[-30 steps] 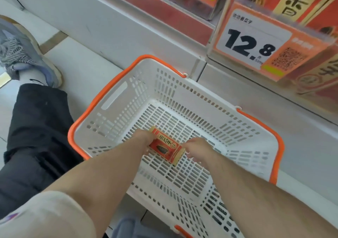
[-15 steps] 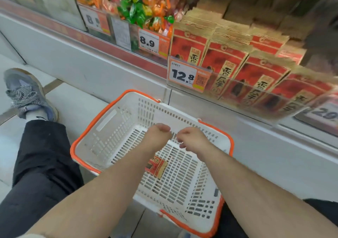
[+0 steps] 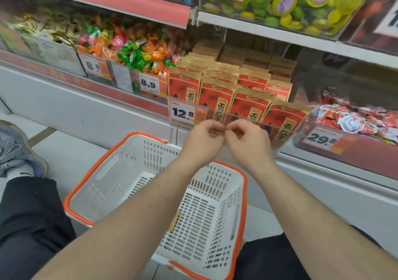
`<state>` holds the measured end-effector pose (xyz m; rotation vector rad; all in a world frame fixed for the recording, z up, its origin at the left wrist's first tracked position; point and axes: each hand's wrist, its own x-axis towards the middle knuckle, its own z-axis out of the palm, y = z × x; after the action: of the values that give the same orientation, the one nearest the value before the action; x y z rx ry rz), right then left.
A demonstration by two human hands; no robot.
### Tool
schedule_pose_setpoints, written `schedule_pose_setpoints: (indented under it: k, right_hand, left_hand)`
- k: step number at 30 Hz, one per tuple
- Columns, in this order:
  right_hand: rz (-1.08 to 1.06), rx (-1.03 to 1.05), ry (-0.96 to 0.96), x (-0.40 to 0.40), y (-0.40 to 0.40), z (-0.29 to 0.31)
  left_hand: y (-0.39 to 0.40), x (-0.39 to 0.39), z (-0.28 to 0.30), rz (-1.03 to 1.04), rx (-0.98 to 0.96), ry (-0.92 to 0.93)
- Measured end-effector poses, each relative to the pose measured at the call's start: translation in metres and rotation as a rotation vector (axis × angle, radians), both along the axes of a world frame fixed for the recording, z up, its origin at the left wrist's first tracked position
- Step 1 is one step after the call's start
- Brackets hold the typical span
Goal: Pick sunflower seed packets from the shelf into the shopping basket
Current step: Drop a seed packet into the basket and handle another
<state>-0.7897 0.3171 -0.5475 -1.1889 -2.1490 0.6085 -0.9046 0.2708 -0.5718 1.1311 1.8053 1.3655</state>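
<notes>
Fingers curled on both sides, and we hold nothing. From the head view, our left hand [image 3: 202, 143] and right hand [image 3: 247, 144] hang knuckle to knuckle at the centre of the frame, fingertips nearly meeting, just in front of the clear shelf lip.

We judge this as the reach for the next packet: hands are up at shelf height and empty. One packet in the basket [image 3: 174, 220] shows as a thin tan-and-orange sliver beside our left forearm, lower centre of the frame. It lies on the floor of the white basket [image 3: 101, 172] with the orange rim.

Next we'll need to open those fingers, clear the plastic lip and pinch the top edge of a front packet, then lift it straight up before swinging down.

Now the goods. The sunflower seed packets [image 3: 217, 98] stand in upright rows just above our hands, centre to centre-right. They have red faces, kraft-brown tops and a dark seed picture. They look flat, light and crinkly. The 12.8 price tag [image 3: 183, 112] sits at their left.
</notes>
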Motion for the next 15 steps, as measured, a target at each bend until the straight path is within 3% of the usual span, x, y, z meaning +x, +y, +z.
schedule_pose_setpoints:
  k: [3, 5, 8, 11, 15]
  right_hand:
    - [-0.087, 0.555, 0.153, 0.02, 0.012, 0.022]
    - [-0.211, 0.696, 0.145, 0.035, 0.027, 0.034]
    - [-0.386, 0.501, -0.126, 0.05, 0.046, 0.051]
    - [-0.329, 0.298, -0.369, 0.054, 0.053, 0.06]
    - [-0.226, 0.21, -0.378, 0.059, 0.052, 0.066]
  left_hand:
    - [0.011, 0.012, 0.02, 0.003, 0.125, 0.258]
    - [0.015, 0.02, 0.031, 0.053, 0.243, 0.514]
    - [0.023, 0.031, 0.048, 0.072, 0.333, 0.743]
    - [0.032, 0.04, 0.063, -0.018, 0.239, 0.879]
    - [0.046, 0.047, 0.071, -0.111, 0.126, 1.001]
